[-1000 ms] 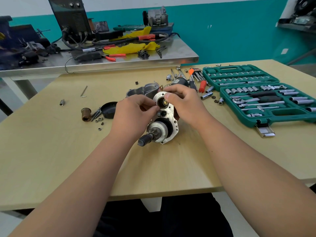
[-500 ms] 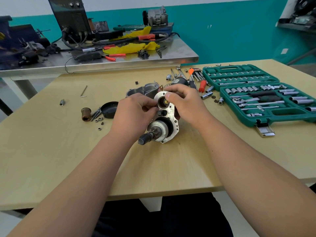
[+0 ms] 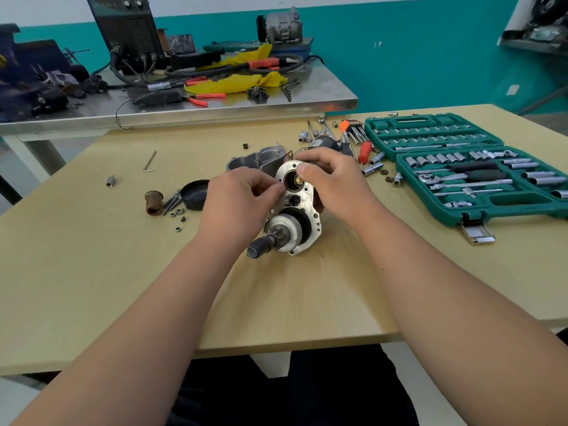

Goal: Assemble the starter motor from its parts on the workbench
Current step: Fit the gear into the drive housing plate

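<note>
Pale wood workbench (image 3: 92,287) carries all the parts. At its right side lies the open green socket case (image 3: 507,202), which I use as landmark. The starter motor (image 3: 310,195) lies on the bench, well to the left of the case. Its long axis runs from the person away to the far side, and the dark shaft (image 3: 261,244) points toward the person and a little left. I judge this pose keeps the bored plate facing up for fitting.

The right hand (image 3: 335,182), on the case side, grips the plate top to steady it. The left hand (image 3: 239,198), on the far side from the case, has curled fingers pinching the plate rim. It perhaps holds a small piece, but this I cannot tell.

Farther left of the case wait the black cap (image 3: 196,193), the bronze bush (image 3: 153,202) and loose nuts (image 3: 178,212).
</note>
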`<state>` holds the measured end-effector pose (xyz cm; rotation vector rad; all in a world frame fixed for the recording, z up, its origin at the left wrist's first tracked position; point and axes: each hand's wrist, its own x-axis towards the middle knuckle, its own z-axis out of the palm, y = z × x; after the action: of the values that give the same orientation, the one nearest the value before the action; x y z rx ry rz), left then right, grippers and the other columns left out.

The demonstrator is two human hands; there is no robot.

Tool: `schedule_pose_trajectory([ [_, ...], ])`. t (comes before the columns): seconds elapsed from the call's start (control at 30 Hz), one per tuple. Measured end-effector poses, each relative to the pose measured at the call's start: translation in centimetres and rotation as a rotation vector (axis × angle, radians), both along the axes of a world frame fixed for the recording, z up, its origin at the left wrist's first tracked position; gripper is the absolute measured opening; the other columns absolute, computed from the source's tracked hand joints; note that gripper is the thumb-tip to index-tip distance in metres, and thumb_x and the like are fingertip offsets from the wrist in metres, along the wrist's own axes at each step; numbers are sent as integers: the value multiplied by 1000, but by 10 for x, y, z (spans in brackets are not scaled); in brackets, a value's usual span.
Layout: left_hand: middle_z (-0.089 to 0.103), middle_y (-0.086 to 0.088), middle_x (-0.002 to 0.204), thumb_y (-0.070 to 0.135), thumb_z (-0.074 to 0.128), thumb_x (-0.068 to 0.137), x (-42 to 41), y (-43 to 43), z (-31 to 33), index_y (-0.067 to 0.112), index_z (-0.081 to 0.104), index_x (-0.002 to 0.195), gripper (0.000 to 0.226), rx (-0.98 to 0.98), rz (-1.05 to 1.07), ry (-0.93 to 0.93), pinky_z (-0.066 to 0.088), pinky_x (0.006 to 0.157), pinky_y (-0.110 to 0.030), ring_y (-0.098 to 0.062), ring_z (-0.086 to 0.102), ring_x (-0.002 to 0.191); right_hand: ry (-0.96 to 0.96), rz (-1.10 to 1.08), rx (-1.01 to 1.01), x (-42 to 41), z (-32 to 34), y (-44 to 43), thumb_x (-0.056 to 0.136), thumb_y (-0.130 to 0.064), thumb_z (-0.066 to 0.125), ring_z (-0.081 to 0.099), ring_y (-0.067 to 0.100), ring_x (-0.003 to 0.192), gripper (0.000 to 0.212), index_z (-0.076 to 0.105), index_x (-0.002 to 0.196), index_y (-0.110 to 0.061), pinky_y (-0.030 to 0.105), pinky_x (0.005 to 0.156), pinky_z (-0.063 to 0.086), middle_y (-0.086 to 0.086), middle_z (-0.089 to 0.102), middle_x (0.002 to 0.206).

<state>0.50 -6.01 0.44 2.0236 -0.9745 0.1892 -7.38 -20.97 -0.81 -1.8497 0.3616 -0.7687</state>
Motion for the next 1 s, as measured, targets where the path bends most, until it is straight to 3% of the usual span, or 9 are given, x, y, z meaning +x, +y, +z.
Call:
schedule_pose_trajectory([
  [0.1,58,21,71,24,72,86,-1,-1,0,29,74,82,7,32,-2,-51,38,63,-4,4,55,68,10,-4,6,0,-1,-1,75,-39,60,63,4,96,33,68,105,-30,17,75,46,-9,69,101],
  [0.23,64,13,82,20,72,85,-1,-1,-1,23,77,92,9,32,-10,-120,41,75,-18,-7,58,77,10,-9,7,1,-1,-1,74,-40,60,63,2,93,33,68,104,-31,16,72,45,-11,69,98],
  [0.37,66,9,84,17,73,84,0,-1,-2,22,78,95,13,0,-40,-145,40,71,-13,-5,57,78,4,-8,7,1,-1,-1,73,-40,60,64,1,91,28,67,100,-35,14,70,45,-11,69,97],
  [0.5,67,12,81,19,72,87,-2,1,-3,24,78,95,12,-68,-65,-37,45,73,-18,-5,58,76,-3,0,-2,0,0,0,74,-40,60,64,-2,89,27,66,100,-36,10,66,47,-11,70,97],
  [0.63,67,18,76,23,76,83,-3,-1,-3,30,74,82,7,-104,-28,93,47,65,-12,0,61,71,-6,7,1,-1,1,0,75,-39,60,65,-1,88,27,66,101,-36,10,59,48,-10,70,99],
  [0.87,64,20,74,25,73,85,-5,-2,-4,37,67,74,17,-61,-25,65,42,61,-5,7,59,71,2,12,-6,-1,1,-1,73,-41,60,64,1,93,22,65,95,-41,20,75,50,-13,69,98],
  [1.0,67,12,80,30,72,86,-6,0,-9,34,62,83,11,-118,-40,162,46,63,-12,1,61,72,-23,50,33,-3,-1,-2,73,-37,60,67,6,91,24,67,96,-39,23,73,51,-10,70,97],
])
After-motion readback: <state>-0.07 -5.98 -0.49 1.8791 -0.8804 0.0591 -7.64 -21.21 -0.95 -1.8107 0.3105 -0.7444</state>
